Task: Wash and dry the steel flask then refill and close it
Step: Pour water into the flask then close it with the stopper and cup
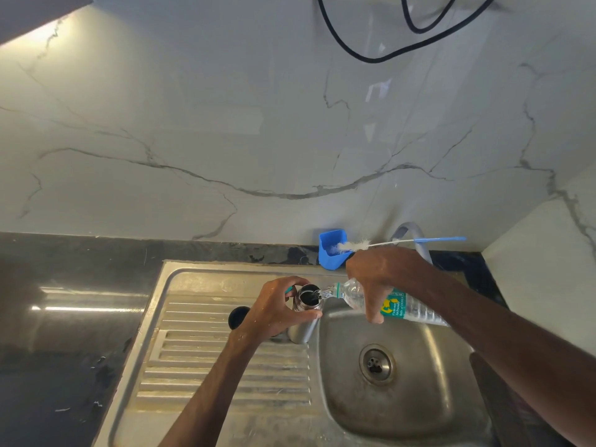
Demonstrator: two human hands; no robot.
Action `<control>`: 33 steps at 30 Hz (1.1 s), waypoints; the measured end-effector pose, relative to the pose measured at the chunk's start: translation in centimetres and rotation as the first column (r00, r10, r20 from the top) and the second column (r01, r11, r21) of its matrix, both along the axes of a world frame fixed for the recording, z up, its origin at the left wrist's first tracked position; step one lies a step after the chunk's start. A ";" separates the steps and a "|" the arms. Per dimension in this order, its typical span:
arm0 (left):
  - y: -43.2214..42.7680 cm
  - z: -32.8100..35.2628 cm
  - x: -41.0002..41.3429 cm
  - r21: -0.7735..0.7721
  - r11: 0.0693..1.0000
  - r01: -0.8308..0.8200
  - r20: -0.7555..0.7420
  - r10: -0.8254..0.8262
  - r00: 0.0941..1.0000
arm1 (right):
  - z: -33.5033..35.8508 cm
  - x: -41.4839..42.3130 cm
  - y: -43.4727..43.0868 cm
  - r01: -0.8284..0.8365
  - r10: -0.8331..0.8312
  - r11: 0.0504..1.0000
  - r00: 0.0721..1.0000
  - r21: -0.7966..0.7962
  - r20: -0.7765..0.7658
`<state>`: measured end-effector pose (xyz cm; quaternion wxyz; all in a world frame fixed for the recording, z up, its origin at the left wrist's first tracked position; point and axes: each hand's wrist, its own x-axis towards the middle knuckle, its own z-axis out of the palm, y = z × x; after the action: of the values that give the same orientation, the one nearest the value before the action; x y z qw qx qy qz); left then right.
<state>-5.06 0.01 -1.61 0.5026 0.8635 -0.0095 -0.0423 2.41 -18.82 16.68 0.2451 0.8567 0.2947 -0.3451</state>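
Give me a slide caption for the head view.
Left hand steadies the open steel flask on the drainboard while the right hand tips a plastic water bottle into its mouth.

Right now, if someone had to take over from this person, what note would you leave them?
Left hand grips the flask by its neck, upright on the drainboard.
Right hand holds the bottle tilted, pouring water into the flask.
The black cap lies on the drainboard, left of the flask; the brush rests in its holder by the wall.
Done: flask open, refill under way.
Left: finish filling, screw the cap on.
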 end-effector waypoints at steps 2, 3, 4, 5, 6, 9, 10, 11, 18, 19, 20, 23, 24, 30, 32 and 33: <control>0.0 0.0 0.0 0.002 1.000 -0.001 -0.001 0.001 1.000 | 0.1 0.0 0.0 -0.015 0.015 1.000 1.000 -0.002 0.007; 0.0 0.0 0.0 0.000 1.000 -0.005 -0.002 0.005 1.000 | 0.1 0.0 0.0 -0.020 0.020 1.000 1.000 -0.001 0.010; -0.1 0.0 0.0 0.000 1.000 -0.011 -0.003 0.011 1.000 | 0.2 0.0 0.1 -0.024 0.024 1.000 1.000 -0.002 0.013; -0.1 0.0 0.0 -0.001 1.000 -0.014 -0.002 0.014 1.000 | 0.3 0.0 0.1 -0.025 0.025 1.000 1.000 -0.004 0.011; -0.1 0.0 0.0 -0.002 1.000 -0.017 0.001 0.017 1.000 | 0.4 0.0 0.2 -0.027 0.027 1.000 1.000 -0.006 0.009; -0.1 0.1 -0.1 -0.006 1.000 -0.020 0.007 0.020 1.000 | 0.7 -0.1 0.3 -0.037 0.037 0.999 0.999 -0.003 0.010; -0.1 0.0 -0.1 -0.009 1.000 -0.020 0.006 0.020 1.000 | 0.8 0.0 0.3 -0.041 0.041 0.999 0.999 -0.003 0.012; -0.1 0.0 0.0 -0.012 1.000 -0.019 0.005 0.019 1.000 | 0.8 0.0 0.4 -0.043 0.043 0.999 0.999 -0.007 0.012; -0.1 0.0 -0.1 -0.016 1.000 -0.021 -0.003 0.021 1.000 | 0.7 0.2 0.7 -0.084 0.084 0.996 0.996 -0.030 0.013; -0.1 0.0 -0.1 -0.018 1.000 -0.020 -0.004 0.020 1.000 | 0.7 0.2 0.8 -0.084 0.084 0.996 0.996 -0.033 0.014; -0.1 -0.1 -0.1 -0.020 1.000 -0.021 -0.005 0.021 1.000 | 0.7 0.2 0.8 -0.086 0.086 0.996 0.996 -0.033 0.017; -0.1 -0.2 -0.1 -0.016 1.000 -0.024 -0.004 0.024 1.000 | 0.8 0.2 0.9 -0.086 0.086 0.996 0.996 -0.040 0.018; -0.1 -0.2 -0.1 -0.013 1.000 -0.025 -0.004 0.025 1.000 | 0.8 0.3 0.9 -0.086 0.087 0.995 0.996 -0.043 0.020; -0.1 -0.3 0.0 -0.013 1.000 -0.024 -0.004 0.024 1.000 | 0.8 0.6 1.2 -0.084 0.087 0.994 0.996 -0.072 0.032; -0.1 -0.4 0.0 -0.012 1.000 -0.025 -0.007 0.025 1.000 | 1.1 0.5 1.4 -0.086 0.089 0.992 0.995 -0.090 0.037; -0.1 -0.3 0.0 -0.015 1.000 -0.023 -0.007 0.023 1.000 | 1.2 0.4 1.5 -0.087 0.092 0.991 0.995 -0.105 0.041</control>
<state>-5.10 -0.10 -1.96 0.5095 0.8596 0.0019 -0.0394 2.86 -17.35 17.92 0.3109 0.8364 0.3091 -0.3290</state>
